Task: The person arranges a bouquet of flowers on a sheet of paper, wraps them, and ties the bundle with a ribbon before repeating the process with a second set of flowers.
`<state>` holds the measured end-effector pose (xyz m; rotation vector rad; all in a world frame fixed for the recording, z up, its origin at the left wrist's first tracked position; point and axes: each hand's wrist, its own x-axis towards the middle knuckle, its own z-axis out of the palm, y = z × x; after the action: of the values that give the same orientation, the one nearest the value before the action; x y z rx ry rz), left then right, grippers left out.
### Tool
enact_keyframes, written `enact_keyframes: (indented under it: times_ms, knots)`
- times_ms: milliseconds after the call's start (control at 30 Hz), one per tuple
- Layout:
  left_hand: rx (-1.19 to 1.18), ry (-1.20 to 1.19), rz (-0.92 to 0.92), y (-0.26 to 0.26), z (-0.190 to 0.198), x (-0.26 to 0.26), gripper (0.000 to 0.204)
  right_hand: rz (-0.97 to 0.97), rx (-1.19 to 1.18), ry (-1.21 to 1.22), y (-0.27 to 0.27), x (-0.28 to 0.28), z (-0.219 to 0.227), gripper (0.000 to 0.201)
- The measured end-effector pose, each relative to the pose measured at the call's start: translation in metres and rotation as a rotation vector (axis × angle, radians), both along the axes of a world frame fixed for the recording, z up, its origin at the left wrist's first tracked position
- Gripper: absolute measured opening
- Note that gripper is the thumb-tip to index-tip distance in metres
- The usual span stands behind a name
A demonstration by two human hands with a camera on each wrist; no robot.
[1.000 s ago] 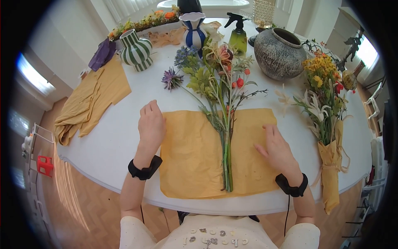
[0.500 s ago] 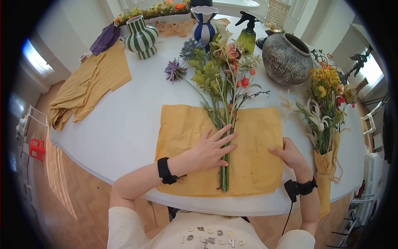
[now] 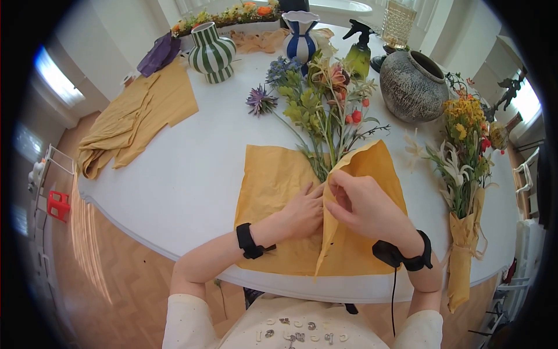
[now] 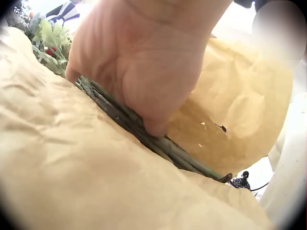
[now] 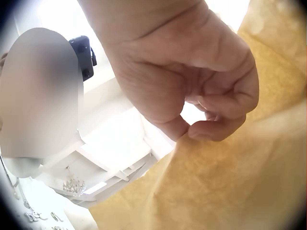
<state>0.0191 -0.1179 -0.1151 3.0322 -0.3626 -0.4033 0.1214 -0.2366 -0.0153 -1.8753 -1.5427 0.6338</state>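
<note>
A sheet of yellow-brown wrapping paper [image 3: 267,174] lies at the front of the table under a loose bunch of flowers [image 3: 308,107]. My right hand [image 3: 366,206] pinches the paper's right side between thumb and fingertips, and holds it raised over the stems. In the right wrist view the paper edge [image 5: 177,153] comes up to those fingertips. My left hand [image 3: 302,212] presses on the stems, its fingertips partly covered by the lifted paper. The green stems [image 4: 120,112] run beneath that hand in the left wrist view. From the head, their lower ends are hidden.
A wrapped bouquet [image 3: 462,232] lies on the right. More folded yellow paper [image 3: 139,116] is at the left. Behind stand a green-striped vase [image 3: 212,55], a blue-striped vase [image 3: 300,43], a spray bottle [image 3: 359,55] and a dark grey pot [image 3: 412,87].
My left hand came from the paper's left edge onto the stems. My right hand took hold of the paper's right edge and brought it up and leftward over the stems.
</note>
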Motion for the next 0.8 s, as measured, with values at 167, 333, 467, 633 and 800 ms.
enact_keyframes:
  times_ms: [167,333,467,633,800]
  knots:
    - [-0.252,-0.363,0.049,-0.002,-0.014,0.000,0.068,-0.475,0.173,-0.362,-0.057,0.061,-0.015,0.042]
    - [-0.236,-0.322,0.044,-0.001,-0.017,0.000,0.071,-0.617,-0.142,0.297,-0.110,0.104,-0.078,0.075]
    - [-0.238,-0.324,0.043,-0.001,-0.020,0.000,0.071,-0.736,-0.250,0.583,-0.114,0.098,-0.080,0.080]
    - [-0.238,-0.322,0.039,-0.001,-0.019,0.000,0.071,-0.549,-0.332,0.910,-0.102,0.091,-0.076,0.054]
    - [-0.228,-0.339,0.036,-0.001,-0.022,0.001,0.070,-0.402,-0.179,0.898,-0.067,0.070,-0.021,0.039]
